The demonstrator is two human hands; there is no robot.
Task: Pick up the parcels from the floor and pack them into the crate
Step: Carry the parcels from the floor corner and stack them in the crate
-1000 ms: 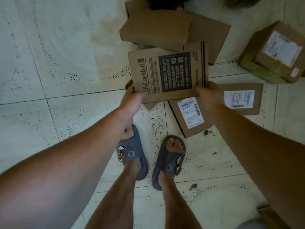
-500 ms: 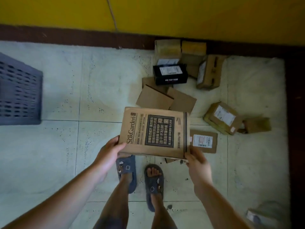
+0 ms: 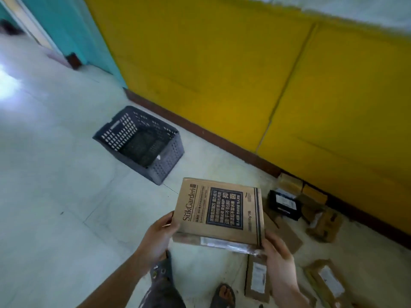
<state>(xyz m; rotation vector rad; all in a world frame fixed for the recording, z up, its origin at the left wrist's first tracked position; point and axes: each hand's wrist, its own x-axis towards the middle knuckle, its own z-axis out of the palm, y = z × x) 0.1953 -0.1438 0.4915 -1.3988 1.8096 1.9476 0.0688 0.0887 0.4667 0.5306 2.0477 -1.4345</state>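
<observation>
A flat brown cardboard parcel (image 3: pixel 219 212) printed "SukGarden" with a dark text panel is held up above the floor. My left hand (image 3: pixel 159 235) grips its near left corner and my right hand (image 3: pixel 278 254) grips its near right corner. The dark grey perforated plastic crate (image 3: pixel 164 162) stands on the floor ahead and to the left, near the wall; its inside looks dark and I see no parcel in it. More parcels lie on the floor to the right: a black one (image 3: pixel 284 204), a flat brown one (image 3: pixel 256 278) and another labelled one (image 3: pixel 329 281).
A yellow wall (image 3: pixel 244 74) with a dark brown skirting board runs along the back. A teal door frame (image 3: pixel 73 34) stands at the upper left. Pale floor tiles (image 3: pixel 55 207) spread out to the left. My sandalled feet (image 3: pixel 223 295) are below the parcel.
The parcel has been lifted from the pile to chest height. My view has swung up and to the left, so the crate is now in full view ahead.
</observation>
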